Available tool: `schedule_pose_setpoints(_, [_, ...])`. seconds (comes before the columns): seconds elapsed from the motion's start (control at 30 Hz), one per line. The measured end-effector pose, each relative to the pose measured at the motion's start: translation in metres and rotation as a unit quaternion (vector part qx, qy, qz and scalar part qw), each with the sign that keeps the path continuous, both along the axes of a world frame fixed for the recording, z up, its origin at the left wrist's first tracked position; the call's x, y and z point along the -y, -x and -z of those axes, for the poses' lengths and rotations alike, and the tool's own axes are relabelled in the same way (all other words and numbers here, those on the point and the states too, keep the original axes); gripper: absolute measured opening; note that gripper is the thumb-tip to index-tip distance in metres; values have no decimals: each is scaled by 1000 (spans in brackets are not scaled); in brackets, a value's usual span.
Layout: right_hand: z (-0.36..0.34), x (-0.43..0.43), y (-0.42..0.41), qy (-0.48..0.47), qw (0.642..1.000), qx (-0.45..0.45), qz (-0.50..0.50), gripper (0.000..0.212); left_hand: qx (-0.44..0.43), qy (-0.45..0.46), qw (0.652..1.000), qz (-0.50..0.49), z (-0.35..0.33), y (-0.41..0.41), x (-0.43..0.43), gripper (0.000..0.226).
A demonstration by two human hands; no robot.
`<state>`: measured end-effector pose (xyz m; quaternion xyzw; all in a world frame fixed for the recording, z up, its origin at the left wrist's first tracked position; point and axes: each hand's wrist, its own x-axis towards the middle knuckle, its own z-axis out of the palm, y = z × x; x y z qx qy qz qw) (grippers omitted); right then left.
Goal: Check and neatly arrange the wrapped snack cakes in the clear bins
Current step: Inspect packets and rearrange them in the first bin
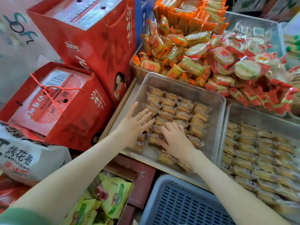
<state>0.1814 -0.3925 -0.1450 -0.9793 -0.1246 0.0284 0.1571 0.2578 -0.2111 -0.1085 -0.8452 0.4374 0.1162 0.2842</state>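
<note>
Snack cakes [166,158]: nearest, just beyond the blue basket [178,203], a few wrapped ones lie loose and askew at the front of the left clear bin [222,103], outside the rows. These look like the ones left to tidy.
Right hand [176,138]: palm down over the front middle of the rows, its fingers [170,126] bent with the tips on the wrappers. I cannot tell whether they pinch one pack or only press.
Left hand [134,125]: fingers straight and spread wide, laid flat on the left-hand column. It probably serves as a stop, so the rows stay square while the other hand shifts packs.
Cakes to fingers: the cakes lie directly under both sets of fingertips, touching them. The tidy rows run on beyond toward the far wall.
Second clear bin [230,114]: just beside on the right, its cakes already in close rows.
Cracker packs [178,51]: heaped behind both bins, orange and red wrappers.
Red gift boxes [90,38]: stacked to the left, apart from the work.
</note>
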Motion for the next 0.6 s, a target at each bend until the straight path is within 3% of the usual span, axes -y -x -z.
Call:
schedule_pose_setpoints(0.13, [-2,20,-30,-44,991,75,98,39,12,9,1000,18,-4,-13,3,89])
schedule_pose_setpoints(0.3, [-3,37,-89,0,989,-23,148,57,-5,9,1000,25,0,-32,2,94])
schedule_pose_setpoints(0.4, [5,39,-107,36,987,-21,153,60,-13,21,999,33,5,-35,0,102])
schedule_pose_setpoints(0.6, [14,43,-117,3,984,18,178,37,-20,23,999,18,3,-34,4,110])
